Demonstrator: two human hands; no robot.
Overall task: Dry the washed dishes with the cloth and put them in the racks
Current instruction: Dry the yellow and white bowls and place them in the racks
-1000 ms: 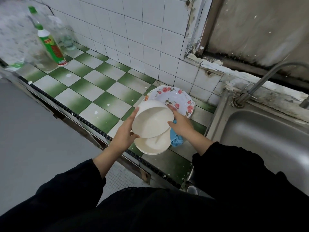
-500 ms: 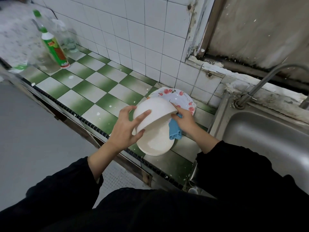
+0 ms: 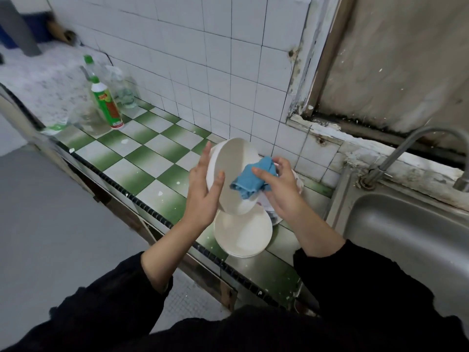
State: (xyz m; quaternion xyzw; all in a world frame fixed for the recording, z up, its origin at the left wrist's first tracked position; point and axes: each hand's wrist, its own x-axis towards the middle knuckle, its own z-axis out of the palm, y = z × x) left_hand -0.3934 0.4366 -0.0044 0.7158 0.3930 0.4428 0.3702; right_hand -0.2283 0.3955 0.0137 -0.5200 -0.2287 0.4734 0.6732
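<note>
- We saw the left hand (image 3: 203, 194) gripping the white bowl (image 3: 236, 158) by its rim. The thumb lay across the face turned to us and the fingers reached up behind the far edge.
- The bowl was off the counter, tipped up on its side between the two hands. We could not tell whether its inside or its underside faced us.
- The right hand (image 3: 281, 191) held the blue cloth (image 3: 250, 180) bunched in curled fingers, with the forefinger lying on top. It pressed the cloth against the bowl's facing surface, on the lower right part.
- Just below the raised bowl, a second white dish (image 3: 243, 235) lay flat on the counter near the front edge.
- Behind the right hand we made out only a sliver of a patterned plate (image 3: 300, 182); the hand hid the rest.
- The counter (image 3: 152, 161) was tiled in green and white checks and speckled with white spots.
- To the right, touching the counter's end, sat a steel sink (image 3: 411, 240) with a curved tap (image 3: 403, 148) at its back edge.
- Well apart, at the far left of the counter, stood a green-capped bottle (image 3: 106, 107) with clear bottles (image 3: 124, 92) just beside it, against the white tiled wall (image 3: 215, 59).
- Both forearms came out of pushed-back black sleeves (image 3: 355, 275).
</note>
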